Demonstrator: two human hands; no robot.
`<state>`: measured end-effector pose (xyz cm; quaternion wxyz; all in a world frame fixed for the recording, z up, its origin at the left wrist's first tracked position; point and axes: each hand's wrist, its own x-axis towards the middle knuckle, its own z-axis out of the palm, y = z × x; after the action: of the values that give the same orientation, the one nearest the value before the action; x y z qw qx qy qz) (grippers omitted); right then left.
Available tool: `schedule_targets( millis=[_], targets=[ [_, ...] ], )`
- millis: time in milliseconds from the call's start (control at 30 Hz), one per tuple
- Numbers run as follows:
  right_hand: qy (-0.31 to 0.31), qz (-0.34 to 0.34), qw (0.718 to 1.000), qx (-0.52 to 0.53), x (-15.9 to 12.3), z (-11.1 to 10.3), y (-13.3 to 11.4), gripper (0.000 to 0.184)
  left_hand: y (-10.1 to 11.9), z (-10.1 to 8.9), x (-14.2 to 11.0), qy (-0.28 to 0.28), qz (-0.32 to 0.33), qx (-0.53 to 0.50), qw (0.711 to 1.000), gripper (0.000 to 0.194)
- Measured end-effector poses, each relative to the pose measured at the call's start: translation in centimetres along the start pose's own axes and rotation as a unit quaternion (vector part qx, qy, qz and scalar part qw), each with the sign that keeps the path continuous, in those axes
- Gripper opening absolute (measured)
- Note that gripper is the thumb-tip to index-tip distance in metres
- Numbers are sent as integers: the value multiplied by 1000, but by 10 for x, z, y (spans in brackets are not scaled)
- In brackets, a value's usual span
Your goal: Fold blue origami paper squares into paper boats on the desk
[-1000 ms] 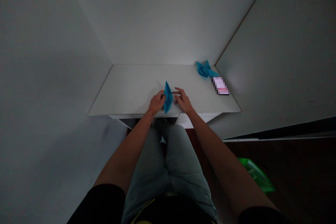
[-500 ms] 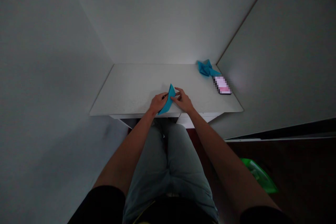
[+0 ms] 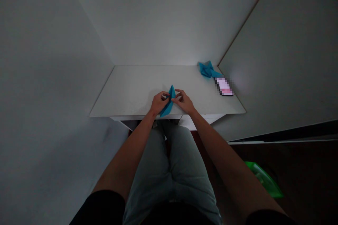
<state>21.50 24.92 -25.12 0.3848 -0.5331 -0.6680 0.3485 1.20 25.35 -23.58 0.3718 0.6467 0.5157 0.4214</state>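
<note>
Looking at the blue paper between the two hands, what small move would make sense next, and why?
Probably a light press with the right hand's thumb along the blue paper: that thumb appears to rest against its right side, while the left hand grips the opposite side and could steady it.

Two hands [image 3: 159,102] [image 3: 185,103], one phone [image 3: 224,87]

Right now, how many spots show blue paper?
2: one folded piece between the left hand and right hand; one cluster at far right on the desk, by the phone, where overlap may hide pieces.
</note>
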Motion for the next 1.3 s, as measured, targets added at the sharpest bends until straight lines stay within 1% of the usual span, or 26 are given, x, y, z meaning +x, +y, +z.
schedule_targets(
  millis=[100,233,333,433,600,733,800,967,1133,1233,1300],
  targets=[
    [2,6,1000,-15,1,1,0,70,0,-1,0,-3,0,-2,1000,22],
    [-1,9,1000,-3,2,2,3,55,-2,0,0,10,2,-9,1000,26],
    [-1,18,1000,-9,3,2,3,48,-4,1,0,16,-7,-12,1000,30],
    [2,16,1000,-20,3,1,1,48,-4,2,0,31,-5,4,1000,33],
    [-17,-4,1000,-22,1,-1,-3,49,-6,4,4,103,20,57,993,32],
    [-34,-2,999,-37,-1,-2,-7,51,-8,6,9,118,-7,63,991,23],
    [-35,-1,998,-46,-2,-2,-9,51,-9,6,10,123,-10,53,991,19],
    [-30,19,997,-69,-2,-1,-10,50,-7,3,12,130,13,0,991,7],
    [-28,27,996,-79,-2,-2,-11,44,-5,-4,14,127,-3,-37,991,9],
    [-43,17,996,-77,-2,-3,-13,43,-6,-5,16,128,-16,-108,986,11],
    [-59,18,994,-93,-2,-4,-14,37,-8,-6,17,133,-22,-161,978,13]
  ],
)
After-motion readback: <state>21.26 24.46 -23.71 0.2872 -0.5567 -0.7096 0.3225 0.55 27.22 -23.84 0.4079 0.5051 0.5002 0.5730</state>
